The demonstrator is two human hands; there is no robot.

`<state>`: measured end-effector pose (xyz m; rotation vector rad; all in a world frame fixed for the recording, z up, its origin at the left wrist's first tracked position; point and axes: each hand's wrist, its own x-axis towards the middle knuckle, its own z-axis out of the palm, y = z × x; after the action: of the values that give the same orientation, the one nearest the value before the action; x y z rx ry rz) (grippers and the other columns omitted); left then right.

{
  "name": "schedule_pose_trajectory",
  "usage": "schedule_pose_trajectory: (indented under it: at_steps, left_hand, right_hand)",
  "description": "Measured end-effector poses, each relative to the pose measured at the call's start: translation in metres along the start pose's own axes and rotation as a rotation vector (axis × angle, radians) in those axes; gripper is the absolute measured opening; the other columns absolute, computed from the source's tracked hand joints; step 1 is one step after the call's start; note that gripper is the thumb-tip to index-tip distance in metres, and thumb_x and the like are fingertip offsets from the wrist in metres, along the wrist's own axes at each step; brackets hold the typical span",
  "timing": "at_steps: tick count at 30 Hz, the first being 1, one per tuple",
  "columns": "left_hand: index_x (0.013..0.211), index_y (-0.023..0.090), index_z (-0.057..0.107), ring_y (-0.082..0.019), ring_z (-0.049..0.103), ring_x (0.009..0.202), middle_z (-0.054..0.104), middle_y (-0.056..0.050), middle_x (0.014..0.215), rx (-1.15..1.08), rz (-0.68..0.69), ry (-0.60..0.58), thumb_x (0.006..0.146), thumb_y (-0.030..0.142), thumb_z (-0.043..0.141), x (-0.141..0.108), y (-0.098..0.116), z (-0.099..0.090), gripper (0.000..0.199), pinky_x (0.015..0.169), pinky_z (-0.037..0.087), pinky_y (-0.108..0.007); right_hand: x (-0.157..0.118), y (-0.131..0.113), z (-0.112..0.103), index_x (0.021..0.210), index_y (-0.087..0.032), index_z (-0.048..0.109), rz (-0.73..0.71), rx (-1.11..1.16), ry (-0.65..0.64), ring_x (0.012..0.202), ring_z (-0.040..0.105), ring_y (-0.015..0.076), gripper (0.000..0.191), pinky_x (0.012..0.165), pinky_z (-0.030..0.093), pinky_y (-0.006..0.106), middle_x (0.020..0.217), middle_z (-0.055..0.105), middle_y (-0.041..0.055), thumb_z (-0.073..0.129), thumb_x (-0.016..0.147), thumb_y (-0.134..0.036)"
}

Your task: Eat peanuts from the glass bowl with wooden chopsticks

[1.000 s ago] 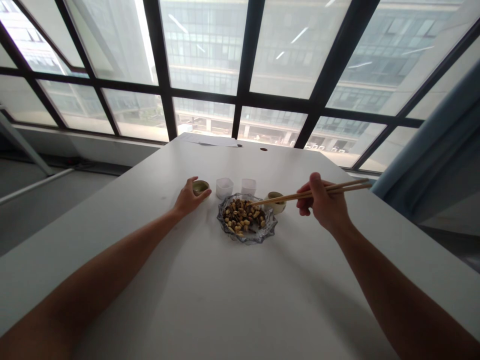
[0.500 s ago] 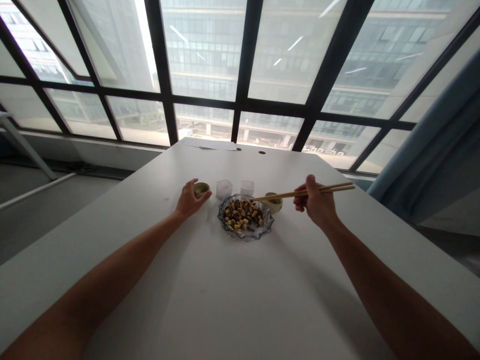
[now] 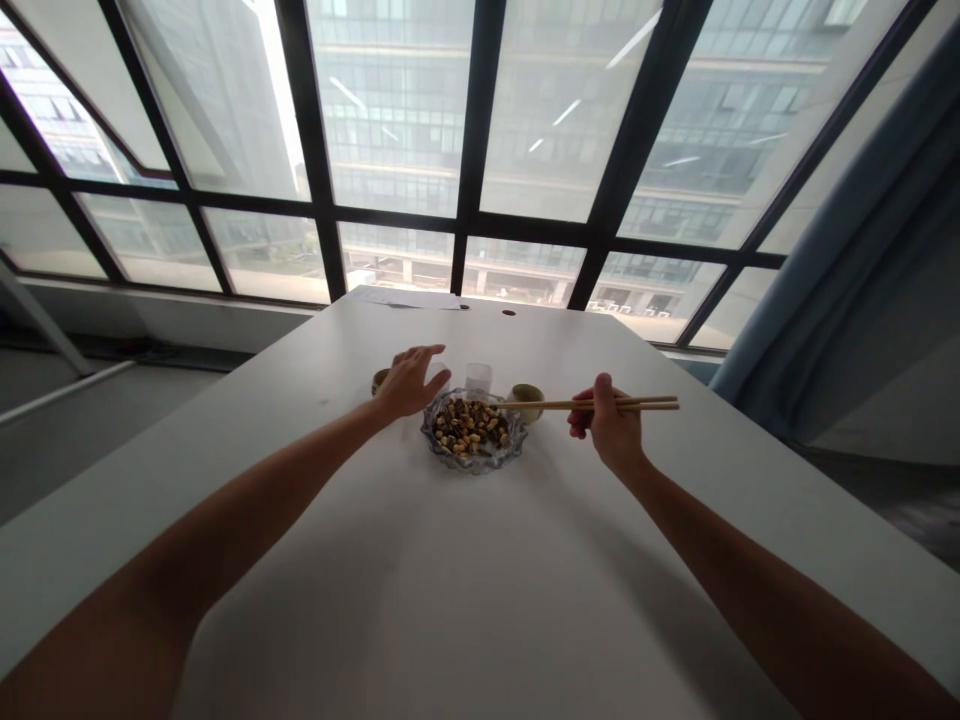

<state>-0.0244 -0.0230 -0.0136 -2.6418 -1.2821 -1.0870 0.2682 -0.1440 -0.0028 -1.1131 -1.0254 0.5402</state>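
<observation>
My left hand is open, thumb and fingers apart, just left of a clear glass bowl with a wavy rim. Mixed nuts and dark seeds fill the bowl. Partly behind that hand are a small olive-green cup and a translucent plastic cup. My right hand is closed around a pair of wooden chopsticks, whose tips point left over the bowl's right side. A second green cup stands behind the chopsticks, and another translucent cup is behind the bowl.
The white table reaches to the large black-framed windows. Sheets of paper lie at its far end near a dark round hole. A blue curtain hangs on the right, and a white metal frame stands on the left.
My left hand has let go of the left green cup and moved right, towards the translucent cup. The chopsticks stay in my right hand near the bowl. The view has shifted slightly.
</observation>
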Motion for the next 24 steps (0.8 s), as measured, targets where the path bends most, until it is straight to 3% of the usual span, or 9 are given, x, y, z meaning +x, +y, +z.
schedule_pose_trajectory:
  at_steps: [5,11,17,24]
  left_hand:
    - [0.14,0.021,0.047,-0.026,0.052,0.133,0.059,-0.009,0.142,-0.078,0.046,-0.285,0.094,0.043,0.045,0.044,0.053,0.02,0.05,0.115,0.032,-0.045]
    - [0.147,0.018,0.042,-0.032,0.044,0.14,0.056,-0.015,0.145,0.03,0.022,-0.546,0.088,0.059,0.052,0.072,0.102,0.057,0.072,0.119,0.02,-0.049]
    - [0.138,0.022,0.054,-0.035,0.044,0.139,0.059,-0.017,0.14,0.102,-0.089,-0.654,0.075,0.065,0.064,0.093,0.116,0.076,0.077,0.119,0.017,-0.057]
    - [0.123,0.023,0.065,-0.034,0.058,0.125,0.07,-0.013,0.125,0.089,-0.094,-0.761,0.054,0.062,0.08,0.099,0.119,0.088,0.081,0.117,0.026,-0.051]
  right_hand:
    - [-0.014,0.006,0.001,0.061,-0.017,0.06,0.031,-0.003,-0.045,0.027,0.05,0.0113,0.066,0.026,0.037,0.021,0.041,0.058,0.0013,0.059,0.074,-0.082]
    - [-0.028,0.01,-0.003,0.065,-0.017,0.061,-0.011,0.019,-0.068,0.032,0.054,0.0117,0.063,0.031,0.04,0.022,0.045,0.061,0.0012,0.056,0.078,-0.079]
    - [-0.029,0.015,-0.011,0.067,-0.018,0.063,-0.055,-0.012,-0.175,0.033,0.055,0.012,0.061,0.033,0.042,0.022,0.046,0.061,0.001,0.056,0.08,-0.078]
    - [-0.026,0.024,-0.007,0.069,-0.019,0.065,-0.12,-0.037,-0.251,0.036,0.056,0.0118,0.058,0.036,0.044,0.022,0.048,0.062,0.0013,0.053,0.085,-0.073]
